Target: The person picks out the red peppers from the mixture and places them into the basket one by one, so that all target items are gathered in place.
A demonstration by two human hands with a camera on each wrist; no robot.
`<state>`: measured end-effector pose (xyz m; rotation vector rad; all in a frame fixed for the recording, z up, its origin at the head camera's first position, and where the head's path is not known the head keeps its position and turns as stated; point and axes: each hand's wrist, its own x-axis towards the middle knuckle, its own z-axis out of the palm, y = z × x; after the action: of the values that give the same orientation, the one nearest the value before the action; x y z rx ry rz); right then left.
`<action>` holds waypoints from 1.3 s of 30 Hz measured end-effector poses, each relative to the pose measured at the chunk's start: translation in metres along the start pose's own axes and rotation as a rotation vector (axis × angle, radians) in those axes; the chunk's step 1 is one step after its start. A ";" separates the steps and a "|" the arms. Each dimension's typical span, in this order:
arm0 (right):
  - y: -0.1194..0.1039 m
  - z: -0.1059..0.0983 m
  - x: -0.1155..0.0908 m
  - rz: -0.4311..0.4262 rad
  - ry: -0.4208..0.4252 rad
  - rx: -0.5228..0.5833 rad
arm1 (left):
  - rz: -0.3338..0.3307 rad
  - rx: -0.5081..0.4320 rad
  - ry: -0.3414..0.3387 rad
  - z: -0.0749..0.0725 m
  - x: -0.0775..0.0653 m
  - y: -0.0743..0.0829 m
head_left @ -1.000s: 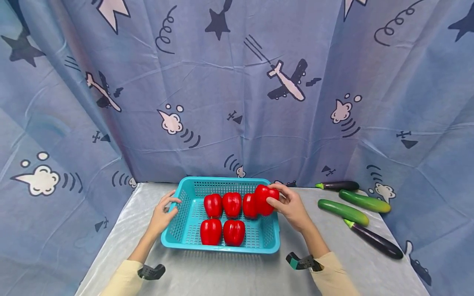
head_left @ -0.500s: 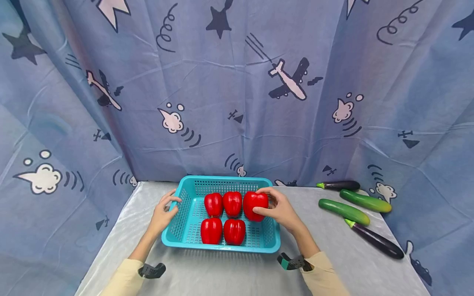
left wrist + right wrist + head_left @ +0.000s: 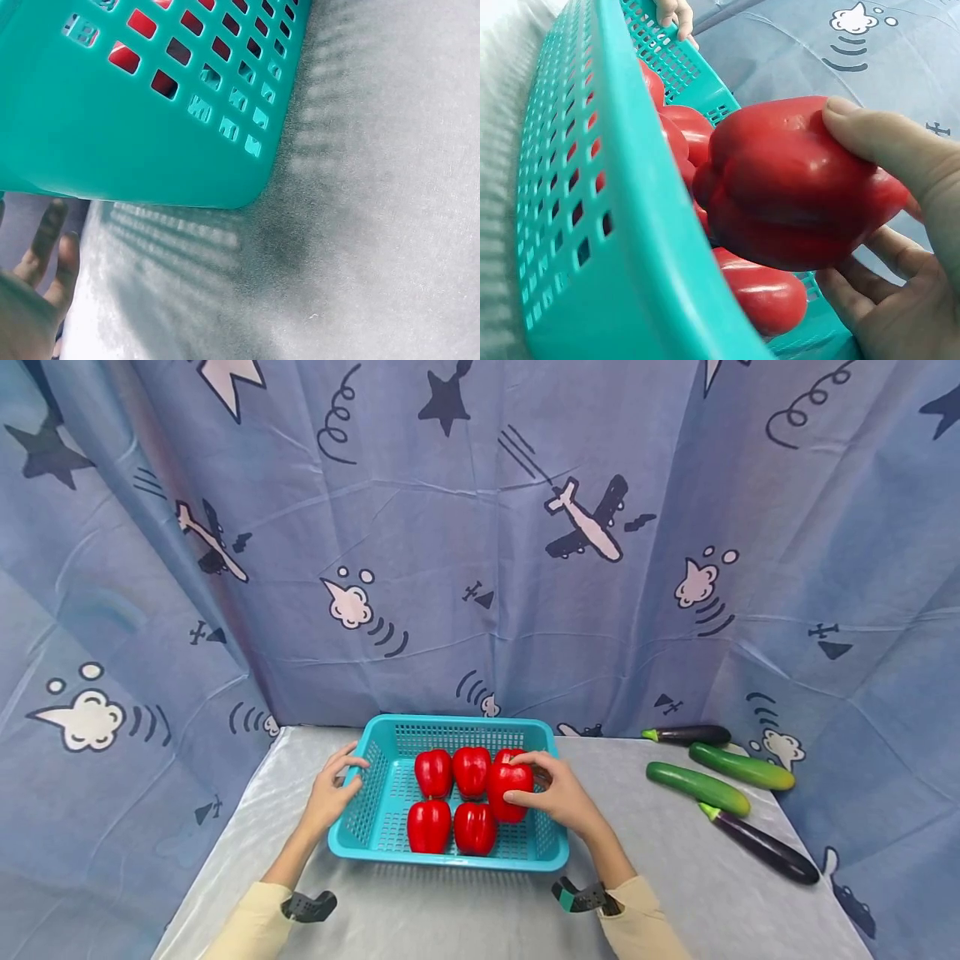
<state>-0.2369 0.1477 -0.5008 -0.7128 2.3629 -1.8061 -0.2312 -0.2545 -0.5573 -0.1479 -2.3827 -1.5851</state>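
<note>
In the head view my right hand (image 3: 561,792) grips a red bell pepper (image 3: 508,795) above the right half of a turquoise basket (image 3: 450,860). In the right wrist view, thumb and fingers hold this bell pepper (image 3: 795,187) from opposite sides, lying sideways. Several more red bell peppers stand in the basket, among them one at the front left (image 3: 429,827) and one at the back (image 3: 471,770). The held pepper partly hides another one behind it. My left hand (image 3: 327,793) holds the basket's left rim; in the left wrist view some fingers (image 3: 67,262) hang outside the wall.
To the right of the basket lie two eggplants, one at the back (image 3: 692,736) and one nearer (image 3: 765,847). Two green zucchini-like vegetables (image 3: 697,787) lie between them. A blue printed curtain (image 3: 480,568) rises behind the table (image 3: 420,914).
My right hand has carried the bell pepper leftward and nearer, from above the basket's back right towards its right middle. The left hand has stayed at the rim.
</note>
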 end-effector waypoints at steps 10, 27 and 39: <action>0.003 -0.002 -0.008 -0.023 0.009 -0.061 | -0.005 0.001 -0.007 -0.001 0.000 -0.001; 0.011 -0.006 -0.023 -0.158 -0.017 -0.155 | -0.006 0.025 0.001 0.000 0.000 0.002; 0.012 -0.006 -0.032 -0.181 -0.007 -0.182 | 0.003 0.021 -0.003 -0.001 0.000 0.001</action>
<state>-0.2143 0.1684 -0.5173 -0.9814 2.5568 -1.6593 -0.2310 -0.2545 -0.5560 -0.1489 -2.3992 -1.5594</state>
